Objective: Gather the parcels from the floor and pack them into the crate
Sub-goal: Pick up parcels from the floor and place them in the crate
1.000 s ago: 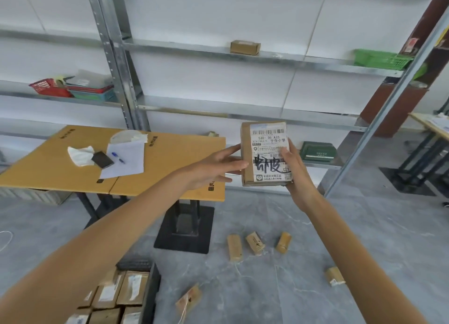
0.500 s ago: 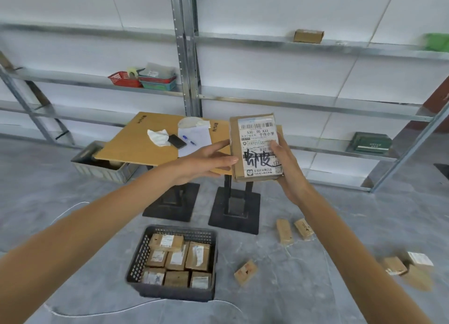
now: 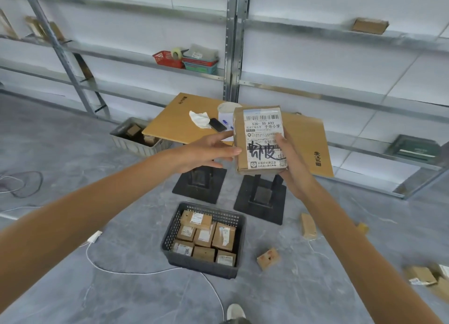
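Observation:
My right hand (image 3: 290, 163) grips a brown cardboard parcel (image 3: 258, 134) with a white shipping label, held up at chest height, thumb across the label. My left hand (image 3: 209, 151) is beside it with straight fingers, its fingertips touching the parcel's left edge. Below on the floor stands the dark plastic crate (image 3: 170, 234), holding several small parcels. Loose parcels lie on the floor to the right: one near the crate (image 3: 268, 259), one further back (image 3: 308, 226), and a blurred group at the far right (image 3: 422, 275).
A yellow table (image 3: 175, 122) on black bases stands behind the crate, carrying a phone, tissue and paper. Metal shelving (image 3: 232, 44) lines the wall. A grey bin (image 3: 136, 144) sits left of the table. White cable (image 3: 116, 271) runs across the floor. My shoe (image 3: 234, 311) shows below.
The view has swung left and down, so the crate now sits centred below my hands. The parcel stays held in my right hand with the left hand beside it.

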The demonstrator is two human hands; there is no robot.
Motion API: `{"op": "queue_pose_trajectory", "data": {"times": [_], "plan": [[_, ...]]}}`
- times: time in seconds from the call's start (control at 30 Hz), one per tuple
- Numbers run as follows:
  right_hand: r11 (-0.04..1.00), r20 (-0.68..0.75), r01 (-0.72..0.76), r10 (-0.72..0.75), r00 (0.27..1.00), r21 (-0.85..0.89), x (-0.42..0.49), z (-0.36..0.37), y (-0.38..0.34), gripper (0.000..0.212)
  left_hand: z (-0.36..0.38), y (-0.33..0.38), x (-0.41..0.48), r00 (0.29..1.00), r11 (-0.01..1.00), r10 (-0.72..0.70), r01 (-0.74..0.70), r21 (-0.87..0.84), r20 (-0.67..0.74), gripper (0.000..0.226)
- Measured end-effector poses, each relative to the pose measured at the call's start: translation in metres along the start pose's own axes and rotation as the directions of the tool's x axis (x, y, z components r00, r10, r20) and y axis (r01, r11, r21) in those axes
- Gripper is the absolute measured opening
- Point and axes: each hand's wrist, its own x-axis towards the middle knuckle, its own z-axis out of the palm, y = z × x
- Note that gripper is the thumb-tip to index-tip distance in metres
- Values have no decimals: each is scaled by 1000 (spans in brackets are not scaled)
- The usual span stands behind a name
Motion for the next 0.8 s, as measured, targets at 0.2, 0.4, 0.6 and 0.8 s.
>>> {"op": "queue_pose_trajectory", "data": {"times": [0.2, 0.4, 0.6, 0.8], "plan": [[998, 8, -57, 57, 998, 14, 34, 23, 24, 44, -33, -22, 14, 999, 999, -33, 32, -30, -27, 84], [982, -23, -162, 165, 986, 93, 84, 40, 69, 47, -73, -59, 63, 994, 989, -110, 110, -95, -1, 58], [932, -15, -346, 350, 937, 107, 149, 68, 144, 48, -114, -116, 130, 967, 940, -254, 239, -243, -29, 43], [853, 1, -519, 519, 854, 48, 187, 104, 247, 45, -147, -229, 179, 930, 891, -365, 335, -306, -44, 48]]}}
